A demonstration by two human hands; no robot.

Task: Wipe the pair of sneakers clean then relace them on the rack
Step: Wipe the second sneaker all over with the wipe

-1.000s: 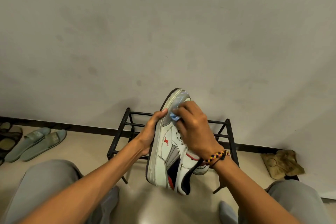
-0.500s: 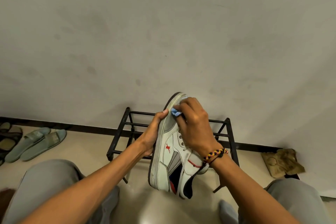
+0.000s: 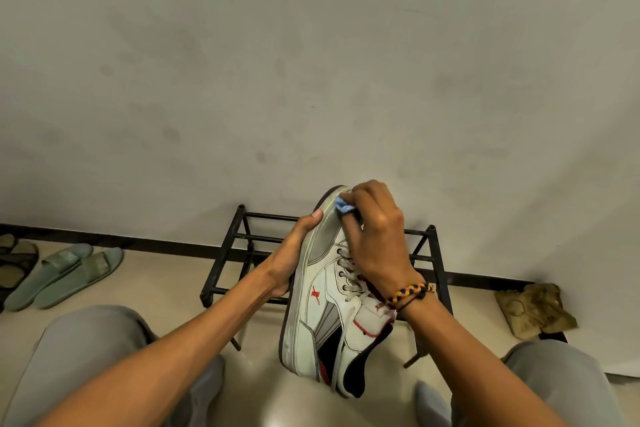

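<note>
A white sneaker with grey panels, red trim and a dark collar is held up in front of me, toe pointing away toward the wall. My left hand grips its sole from the left side, thumb on the toe edge. My right hand pinches a small blue cloth against the toe cap. White laces are threaded through the eyelets. Behind the sneaker stands a black metal rack against the wall. A second sneaker is not visible.
Grey-green slides and dark sandals lie on the floor at the left. A crumpled brown rag sits by the wall at the right. My knees in grey trousers frame the bottom corners.
The sneaker has dropped slightly and tilted, and my right hand has slid the blue cloth up along the toe toward its tip. My left hand keeps its grip on the sole.
</note>
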